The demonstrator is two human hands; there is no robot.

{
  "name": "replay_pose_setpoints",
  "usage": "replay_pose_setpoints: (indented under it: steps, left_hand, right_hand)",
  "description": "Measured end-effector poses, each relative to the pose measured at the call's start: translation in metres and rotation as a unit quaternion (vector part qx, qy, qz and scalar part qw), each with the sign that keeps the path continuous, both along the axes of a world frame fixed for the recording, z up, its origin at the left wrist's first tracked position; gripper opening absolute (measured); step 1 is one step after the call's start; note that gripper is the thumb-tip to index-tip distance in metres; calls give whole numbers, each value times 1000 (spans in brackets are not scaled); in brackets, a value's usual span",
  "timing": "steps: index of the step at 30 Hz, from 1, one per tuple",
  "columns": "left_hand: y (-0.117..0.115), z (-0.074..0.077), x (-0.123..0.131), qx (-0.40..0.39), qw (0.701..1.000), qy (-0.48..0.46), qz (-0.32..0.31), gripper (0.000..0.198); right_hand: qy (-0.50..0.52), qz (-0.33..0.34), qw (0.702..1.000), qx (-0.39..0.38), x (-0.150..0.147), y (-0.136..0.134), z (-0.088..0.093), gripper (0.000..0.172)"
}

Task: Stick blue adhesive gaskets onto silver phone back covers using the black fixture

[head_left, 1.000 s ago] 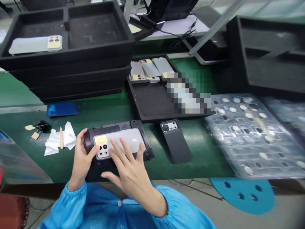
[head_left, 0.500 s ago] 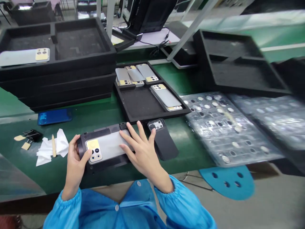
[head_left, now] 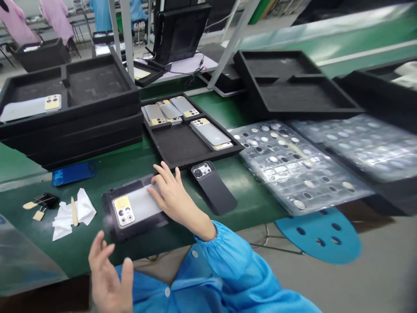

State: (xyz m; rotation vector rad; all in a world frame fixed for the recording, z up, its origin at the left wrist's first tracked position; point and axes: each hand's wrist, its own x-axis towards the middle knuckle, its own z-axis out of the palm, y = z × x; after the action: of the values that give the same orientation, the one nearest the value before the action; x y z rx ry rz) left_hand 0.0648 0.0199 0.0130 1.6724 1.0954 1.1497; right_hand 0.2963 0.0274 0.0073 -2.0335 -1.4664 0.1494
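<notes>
A silvery phone back panel (head_left: 142, 203) with a yellow-covered camera block lies in a black fixture (head_left: 109, 213) on the green bench. My right hand (head_left: 176, 198) rests over the panel's right end with its fingers apart and bent, thumb and fingertips on or close to the surface; it hides that end. My left hand (head_left: 109, 280) is off the fixture, raised near the bench's front edge, its fingers apart and nothing in them. Right of the fixture lie stacked dark phone covers (head_left: 216, 193).
Behind the fixture is a black tray (head_left: 176, 152) with several silvery panels. Stacked black trays (head_left: 81, 117) stand at left. A blue phone-shaped piece (head_left: 74, 174), a white cloth (head_left: 85, 204) and a binder clip (head_left: 48, 200) lie nearby. Clear blister sheets (head_left: 293, 169) lie at right.
My left hand has let go of the fixture's left end and moved down toward me. My right hand has shifted to the panel's right end. The camera view has also shifted.
</notes>
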Motion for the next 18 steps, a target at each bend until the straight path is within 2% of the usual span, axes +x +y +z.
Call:
replay_pose_setpoints:
  steps: [3,5,8,11,12,14,16,18]
  left_hand:
    - [-24,1,-1,-71,997,-24,-26,19]
    - [-31,1,3,-148,986,-40,-57,28]
    - [-29,3,13,-267,955,-74,-104,66]
    - [-24,10,21,-373,902,-162,-147,113]
    - [-23,14,23,-394,885,-195,-154,121]
    - [-22,24,25,-412,865,-250,-140,115]
    - [-21,37,27,-416,857,-288,-99,91]
    - [-17,48,29,-430,847,-308,-60,71]
  right_hand:
    - [35,20,999,32,11,0,14,23]
    - [62,35,995,64,17,-6,23,21]
    - [99,49,986,128,11,-30,33,21]
    - [110,53,968,221,-19,-62,35,26]
    - [97,60,954,277,-32,-72,34,28]
    - [64,96,935,337,-60,-85,32,29]
    - [57,133,905,400,-82,-87,31,29]
    - [44,199,880,428,-94,-82,31,32]
